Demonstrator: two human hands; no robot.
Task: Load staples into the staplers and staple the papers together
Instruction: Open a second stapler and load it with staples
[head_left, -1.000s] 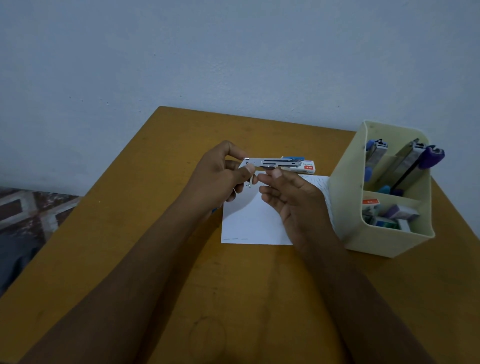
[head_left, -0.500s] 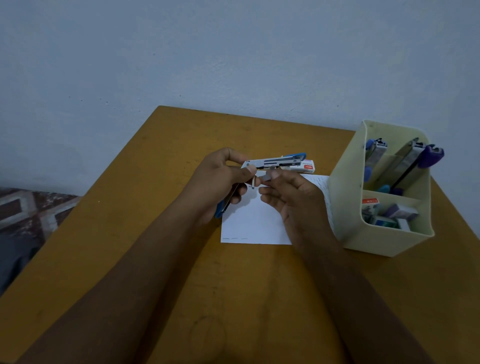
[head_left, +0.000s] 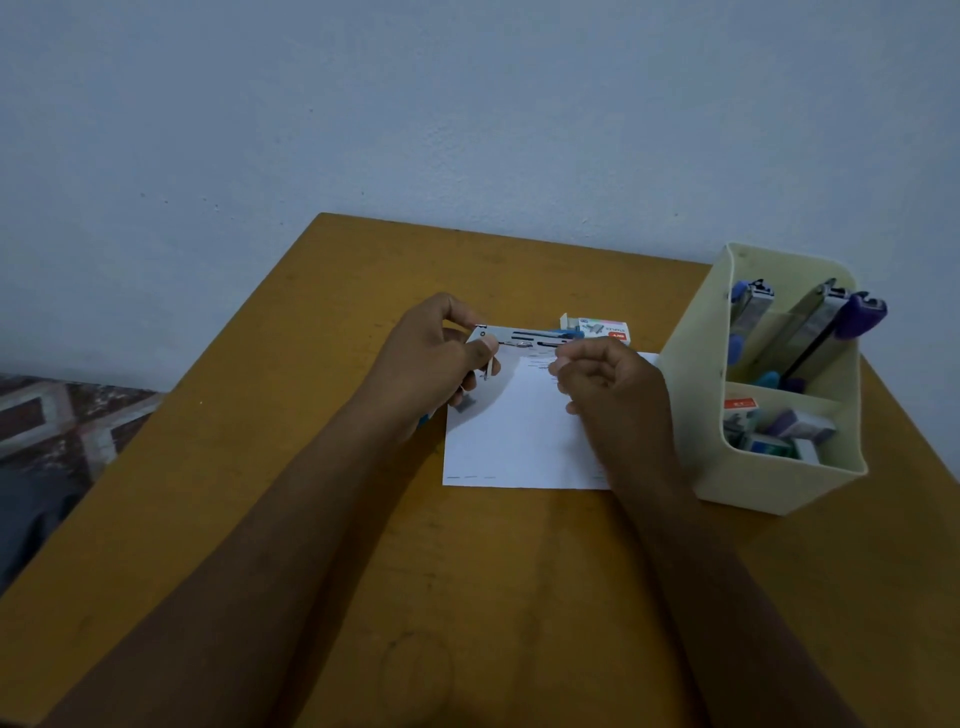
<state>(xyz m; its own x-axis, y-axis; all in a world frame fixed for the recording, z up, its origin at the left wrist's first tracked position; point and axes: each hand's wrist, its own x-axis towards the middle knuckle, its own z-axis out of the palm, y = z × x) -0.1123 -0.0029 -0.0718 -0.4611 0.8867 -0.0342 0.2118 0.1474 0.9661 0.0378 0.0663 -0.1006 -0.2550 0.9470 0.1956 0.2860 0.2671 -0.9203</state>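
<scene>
— Where, the stapler (head_left: 523, 339)?
— Gripped in the left hand (head_left: 431, 364), thumb pressed on the near end, above the far left corner of the paper (head_left: 514, 441), mid-bench toward the far edge. Swung open: flat slotted steel arm pointing right, thin wire piece dangling below the thumb, a bit of blue plastic peeking out under the palm.
— And the right hand (head_left: 610, 387)?
— Just right of the steel arm, over the paper, fingers curled in, tips close to the metal. Pinching anything or not: cannot tell.
— The paper itself?
— White, smooth, rectangular, lying flat on the bench (head_left: 311, 519), faint print along the near edge. Partly covered by the right wrist.
— Anything behind?
— Small cardboard staple box (head_left: 605, 328), white with a red label, end flap open, lying past the paper's far edge, just behind the stapler's tip.
— Further out?
— Cream plastic organizer (head_left: 779, 483) with rounded corners, near the right edge of the bench, split in two compartments. Far compartment: upright staplers of grey metal, one with a purple handle (head_left: 863, 313) poking over the rim. Near compartment: several little boxes (head_left: 779, 431), jumbled.
— Bench surface?
— Matte mustard-yellow top, lightly scuffed, far edge against a plain pale-blue wall (head_left: 467, 104).
</scene>
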